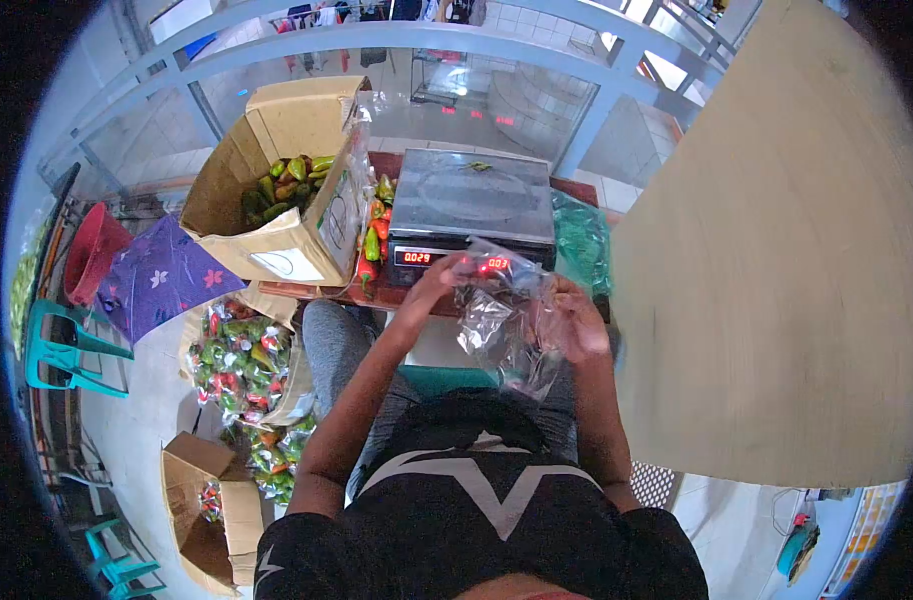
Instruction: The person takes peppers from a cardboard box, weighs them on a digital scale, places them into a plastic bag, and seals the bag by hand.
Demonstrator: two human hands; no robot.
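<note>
A clear plastic bag hangs between my two hands in front of the digital scale. My left hand pinches the bag's upper left edge, just below the scale's red display. On the other side my right hand grips the bag's right edge, its fingers partly hidden by the plastic. The bag looks crumpled, with no contents that I can make out. A small green piece lies at the back of the scale's flat pan. Red and green peppers lie along the scale's left side.
An open cardboard box of green peppers stands left of the scale. Green plastic bags lie to its right. Bagged peppers fill a container on the floor, near another cardboard box. A large pale board stands at right.
</note>
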